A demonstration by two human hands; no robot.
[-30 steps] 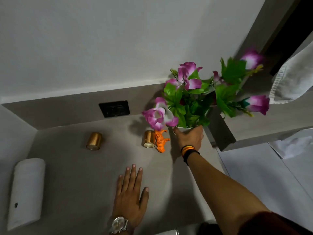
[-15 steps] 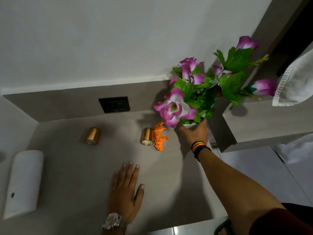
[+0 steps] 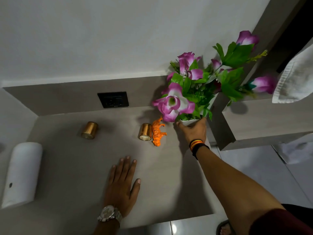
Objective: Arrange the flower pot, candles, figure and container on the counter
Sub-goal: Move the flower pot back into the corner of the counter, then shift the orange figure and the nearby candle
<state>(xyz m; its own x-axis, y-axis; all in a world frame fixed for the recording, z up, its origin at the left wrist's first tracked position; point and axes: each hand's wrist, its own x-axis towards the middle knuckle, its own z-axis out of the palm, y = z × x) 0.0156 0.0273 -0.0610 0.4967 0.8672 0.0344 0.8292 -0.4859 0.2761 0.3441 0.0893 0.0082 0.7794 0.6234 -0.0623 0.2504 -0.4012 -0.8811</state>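
A white flower pot (image 3: 189, 122) with purple flowers and green leaves (image 3: 199, 85) stands at the counter's far right corner, and my right hand (image 3: 194, 131) is wrapped around it. An orange tiger figure (image 3: 157, 131) stands just left of the pot, touching a gold candle (image 3: 145, 132). A second gold candle (image 3: 89, 130) stands apart further left. A white cylindrical container (image 3: 22, 173) lies on its side at the left edge. My left hand (image 3: 122, 182) rests flat on the grey counter (image 3: 76, 167), fingers spread, holding nothing.
A black wall socket (image 3: 113, 99) sits in the backsplash behind the candles. A grey shelf block (image 3: 264, 119) juts out right of the pot, with a white towel (image 3: 294, 78) hanging above it. Tiled floor lies beyond the counter's right edge.
The flower pot and my right hand have shifted right, away from the tiger figure, and the flowers have tipped toward the right. My left hand stays flat on the counter.
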